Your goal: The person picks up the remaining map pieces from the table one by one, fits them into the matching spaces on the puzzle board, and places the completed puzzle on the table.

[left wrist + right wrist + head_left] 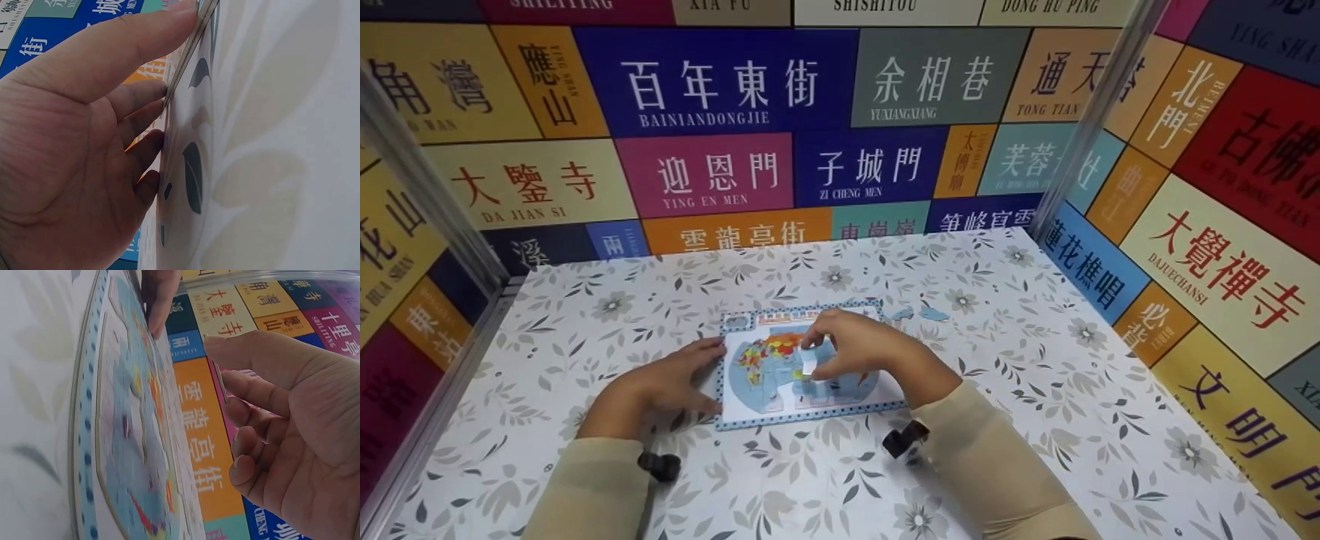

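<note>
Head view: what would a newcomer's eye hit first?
Probably the bright wall panels with large Chinese characters, beyond the floral tabletop. Then, mid-table, the world-map puzzle, with the left hand touching its left edge and the right hand pinching a piece over it.

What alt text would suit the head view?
A right hand pinches a small piece above a world-map puzzle on a floral table, while the left hand touches the puzzle's left edge. Loose pieces lie near its far right corner; walls bear colourful Chinese lettering.
</note>
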The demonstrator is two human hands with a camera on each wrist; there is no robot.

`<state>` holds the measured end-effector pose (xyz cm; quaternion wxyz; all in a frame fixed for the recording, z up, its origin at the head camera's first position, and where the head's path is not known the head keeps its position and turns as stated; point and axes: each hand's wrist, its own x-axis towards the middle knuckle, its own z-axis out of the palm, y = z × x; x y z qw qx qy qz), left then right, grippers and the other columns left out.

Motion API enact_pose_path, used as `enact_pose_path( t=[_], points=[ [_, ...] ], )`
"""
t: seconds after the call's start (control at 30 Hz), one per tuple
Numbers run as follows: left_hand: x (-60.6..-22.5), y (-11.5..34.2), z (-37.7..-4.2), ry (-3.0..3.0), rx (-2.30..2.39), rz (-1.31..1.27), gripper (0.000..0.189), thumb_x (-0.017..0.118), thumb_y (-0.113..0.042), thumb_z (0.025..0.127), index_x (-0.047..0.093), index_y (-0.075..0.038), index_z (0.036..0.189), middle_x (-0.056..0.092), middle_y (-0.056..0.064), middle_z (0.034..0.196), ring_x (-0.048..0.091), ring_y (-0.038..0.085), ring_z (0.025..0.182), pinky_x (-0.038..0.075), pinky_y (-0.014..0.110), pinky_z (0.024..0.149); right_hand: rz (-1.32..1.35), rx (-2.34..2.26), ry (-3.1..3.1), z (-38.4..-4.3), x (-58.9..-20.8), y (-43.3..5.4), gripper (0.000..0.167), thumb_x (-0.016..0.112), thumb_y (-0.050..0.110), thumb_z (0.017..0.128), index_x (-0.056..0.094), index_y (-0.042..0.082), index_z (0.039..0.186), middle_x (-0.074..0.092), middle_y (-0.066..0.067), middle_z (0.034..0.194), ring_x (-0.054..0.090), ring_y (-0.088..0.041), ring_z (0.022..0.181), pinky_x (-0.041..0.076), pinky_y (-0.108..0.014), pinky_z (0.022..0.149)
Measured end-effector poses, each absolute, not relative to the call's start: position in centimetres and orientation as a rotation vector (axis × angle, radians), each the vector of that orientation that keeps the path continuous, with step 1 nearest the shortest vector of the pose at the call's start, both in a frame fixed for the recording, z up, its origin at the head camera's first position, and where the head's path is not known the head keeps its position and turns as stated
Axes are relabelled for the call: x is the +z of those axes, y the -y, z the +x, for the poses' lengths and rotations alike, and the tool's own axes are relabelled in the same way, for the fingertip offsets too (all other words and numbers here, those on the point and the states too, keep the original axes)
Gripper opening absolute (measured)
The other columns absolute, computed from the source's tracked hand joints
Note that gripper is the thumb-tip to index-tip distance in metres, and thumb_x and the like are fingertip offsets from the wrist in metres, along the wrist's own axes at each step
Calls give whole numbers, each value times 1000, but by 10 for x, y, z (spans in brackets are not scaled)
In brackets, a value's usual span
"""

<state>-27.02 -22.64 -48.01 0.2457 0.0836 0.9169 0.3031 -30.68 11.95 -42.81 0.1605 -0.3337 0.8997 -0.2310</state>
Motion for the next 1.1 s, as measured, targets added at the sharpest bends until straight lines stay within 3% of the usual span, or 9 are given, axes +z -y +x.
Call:
enact_pose_path(
  t=[0.13, 0.37, 0.5, 0.73, 1.1],
  points=[
    [-480, 226, -270, -2518, 805, 263, 113, 95, -48, 77, 33, -31, 169, 10, -6, 183, 6, 39, 170, 11, 68, 135, -966, -667, -2543, -303, -426, -105, 40, 88, 36, 88, 76, 32, 126, 66, 4, 127, 64, -21, 116, 60, -39, 94],
    [-479, 226, -271, -2535, 762, 277, 113, 94, -50, 77, 32, -30, 170, 10, -5, 183, 8, 39, 170, 13, 67, 135, -1015, -698, -2499, -300, -425, -88, 41, 89, 31, 87, 77, 22, 125, 67, 4, 127, 65, -25, 126, 56, -39, 108],
    [-479, 226, -272, -2528, 758, 273, 114, 93, -52, 77, 32, -30, 170, 9, -5, 183, 8, 40, 169, 13, 69, 134, -1009, -685, -2500, -299, -428, -85, 39, 90, 33, 87, 78, 27, 123, 68, 5, 127, 64, -24, 127, 55, -37, 111],
    [-480, 227, -271, -2524, 772, 268, 113, 94, -52, 77, 32, -31, 170, 10, -5, 183, 8, 39, 170, 13, 68, 134, -1015, -653, -2509, -299, -436, -85, 37, 90, 37, 86, 77, 34, 121, 67, 9, 124, 66, -23, 123, 56, -37, 106],
    [-480, 227, -271, -2519, 784, 266, 113, 94, -51, 77, 32, -30, 170, 10, -5, 183, 7, 40, 170, 12, 68, 134, -1051, -640, -2463, -302, -453, -83, 39, 91, 33, 87, 77, 25, 123, 68, 10, 132, 64, -15, 121, 56, -37, 107]
  ],
)
